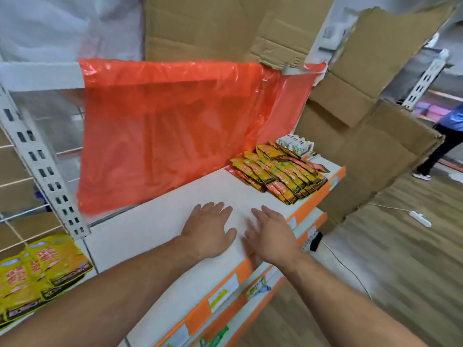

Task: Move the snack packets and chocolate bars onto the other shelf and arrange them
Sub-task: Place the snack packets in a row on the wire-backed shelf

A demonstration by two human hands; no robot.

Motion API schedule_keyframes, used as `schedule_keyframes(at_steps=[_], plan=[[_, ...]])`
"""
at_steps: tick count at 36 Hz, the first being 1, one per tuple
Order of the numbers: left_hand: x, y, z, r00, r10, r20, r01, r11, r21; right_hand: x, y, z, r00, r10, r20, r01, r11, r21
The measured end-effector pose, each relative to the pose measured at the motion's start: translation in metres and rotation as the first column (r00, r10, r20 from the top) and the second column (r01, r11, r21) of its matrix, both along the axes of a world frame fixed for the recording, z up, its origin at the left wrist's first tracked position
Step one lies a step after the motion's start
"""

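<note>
Yellow and red foil snack packets (pixel 276 172) lying in overlapping rows at the far right end of the white shelf board (pixel 160 229), a white-and-green carton (pixel 295 144) just behind them. More yellow packets (pixel 40 269) stacked on the neighbouring shelf left of the white upright post (pixel 37 161). Both hands empty: left hand (pixel 209 229) flat on the bare board, fingers (pixel 215 209) spread; right hand (pixel 271 234) just beside it, open, blurred, perhaps hovering rather than touching. Best to gather the left stack square, carry it over level, then lay it beside the rows, edges aligned. Orange plastic sheet (pixel 175 126) hanging behind the board.
</note>
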State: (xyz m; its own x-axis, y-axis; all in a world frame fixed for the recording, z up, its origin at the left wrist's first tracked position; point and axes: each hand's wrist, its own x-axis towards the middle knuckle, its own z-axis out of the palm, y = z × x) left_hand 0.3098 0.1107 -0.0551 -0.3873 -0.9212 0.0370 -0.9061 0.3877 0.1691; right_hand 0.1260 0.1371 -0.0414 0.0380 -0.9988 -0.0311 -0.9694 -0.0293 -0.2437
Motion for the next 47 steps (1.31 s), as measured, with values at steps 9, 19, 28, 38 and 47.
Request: schedule_keyframes(at_steps=[9, 19, 28, 38, 47], plan=[[-0.049, -0.063, -0.009, 0.974, 0.13, -0.186, -0.124, 0.991, 0.046, -0.043, -0.075, -0.005, 0.999, 0.02, 0.027, -0.018, 0.999, -0.048], [-0.108, -0.143, 0.011, 0.496, 0.637, -0.59, -0.427, 0.771, 0.473, -0.084, -0.174, 0.003, 0.984, 0.174, -0.044, -0.178, 0.971, -0.162], [-0.137, -0.173, 0.001, 0.062, 0.773, -0.632, -0.379, 0.604, 0.701, -0.094, -0.226, 0.001, 0.925, 0.336, -0.175, -0.358, 0.927, -0.112], [-0.143, -0.186, -0.017, -0.191, 0.763, -0.617, -0.375, 0.524, 0.764, -0.09, -0.24, -0.005, 0.886, 0.447, -0.12, -0.457, 0.886, -0.076], [-0.13, -0.166, -0.016, -0.32, 0.706, -0.631, -0.439, 0.48, 0.759, -0.078, -0.233, -0.015, 0.853, 0.517, 0.063, -0.508, 0.853, -0.12]])
